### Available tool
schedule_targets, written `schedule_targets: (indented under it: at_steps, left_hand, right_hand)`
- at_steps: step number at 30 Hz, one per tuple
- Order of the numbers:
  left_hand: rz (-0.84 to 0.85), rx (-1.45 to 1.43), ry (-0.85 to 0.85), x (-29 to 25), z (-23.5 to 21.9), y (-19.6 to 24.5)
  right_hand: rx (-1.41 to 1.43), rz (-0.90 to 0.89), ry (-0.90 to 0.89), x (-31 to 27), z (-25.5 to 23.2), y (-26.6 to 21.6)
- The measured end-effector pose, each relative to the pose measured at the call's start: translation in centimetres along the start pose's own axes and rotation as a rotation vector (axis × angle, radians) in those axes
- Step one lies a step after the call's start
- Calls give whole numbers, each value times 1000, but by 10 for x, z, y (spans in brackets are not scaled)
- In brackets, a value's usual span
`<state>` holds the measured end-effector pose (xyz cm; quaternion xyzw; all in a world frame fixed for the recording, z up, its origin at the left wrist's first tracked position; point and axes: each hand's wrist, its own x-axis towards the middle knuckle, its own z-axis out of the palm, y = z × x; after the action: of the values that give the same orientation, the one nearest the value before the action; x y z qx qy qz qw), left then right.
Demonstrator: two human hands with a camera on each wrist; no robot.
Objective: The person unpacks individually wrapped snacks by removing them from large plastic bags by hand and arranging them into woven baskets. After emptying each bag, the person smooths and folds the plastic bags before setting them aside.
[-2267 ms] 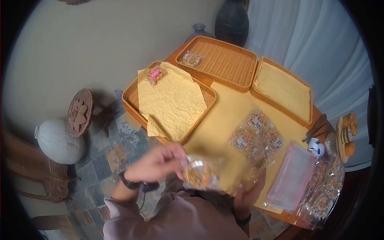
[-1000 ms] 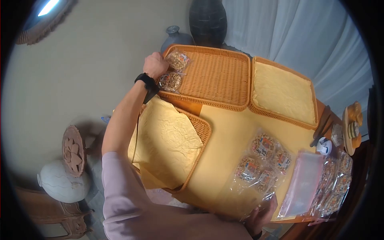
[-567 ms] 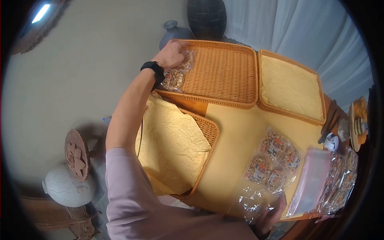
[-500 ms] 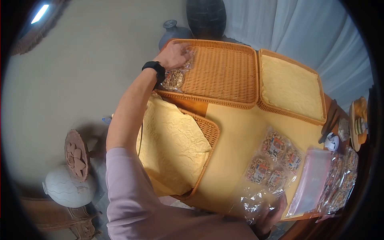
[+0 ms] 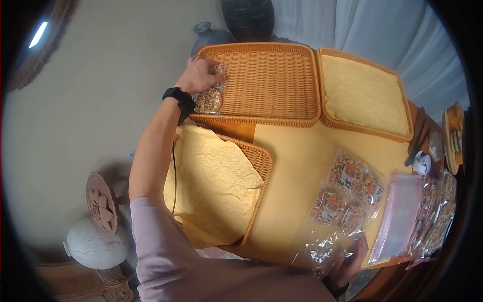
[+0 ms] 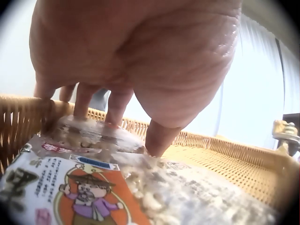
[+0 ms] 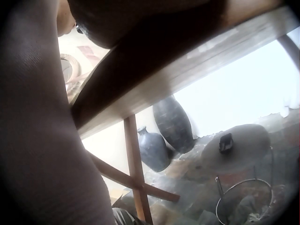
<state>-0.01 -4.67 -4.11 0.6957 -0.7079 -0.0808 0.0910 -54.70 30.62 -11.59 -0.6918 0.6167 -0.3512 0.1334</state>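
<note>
In the wicker tray (image 5: 271,85), my left hand (image 5: 196,75) is over a round snack packet (image 6: 101,133) in clear film. Its fingers reach down the far side, and the thumb sits on the near side. A second snack packet (image 5: 208,100), with an orange cartoon label in the left wrist view, lies directly beside it. My right hand (image 5: 349,261) is at the table's front edge, thumb and fingers apart, against the loose clear end of a plastic bag (image 5: 322,249). Several snack packets (image 5: 347,194) lie flat in that bag.
A wicker basket lined with crumpled yellow paper (image 5: 216,176) stands under my left arm. Another paper-lined tray (image 5: 365,95) is at the back right. Flat clear bags (image 5: 397,216), more bagged snacks (image 5: 437,216) and a tape roll (image 5: 421,162) lie at the right.
My left hand carried a snack packet from near my body to the wicker tray and set it beside the other one. The right hand stays by the bag; the view has shifted.
</note>
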Motion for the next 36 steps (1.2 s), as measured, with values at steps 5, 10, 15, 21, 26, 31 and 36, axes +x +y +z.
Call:
schedule_targets:
  at_steps: [5, 10, 15, 21, 26, 31, 36]
  left_hand:
    - [-60, -25, -69, -11, -9, 11]
    - [-58, 117, 173, -29, -4, -7]
    - [-44, -7, 175, -99, -47, 42]
    - [-1, -504, -175, -238, -68, 194]
    - [389, -820, -852, -333, -24, 249]
    - [393, -587, -667, -375, 44, 317]
    - [416, -273, -161, -353, 91, 371]
  right_hand:
    - [39, -6, -7, 4, 0, -3]
    - [20, -53, -16, 8, -3, -5]
    - [27, -117, -11, 11, -5, 0]
    - [49, -161, -17, 14, -12, -1]
    - [167, -188, 46, 13, -14, 4]
    - [252, -232, 12, 12, -18, 10]
    - [333, -304, 24, 11, -19, 14]
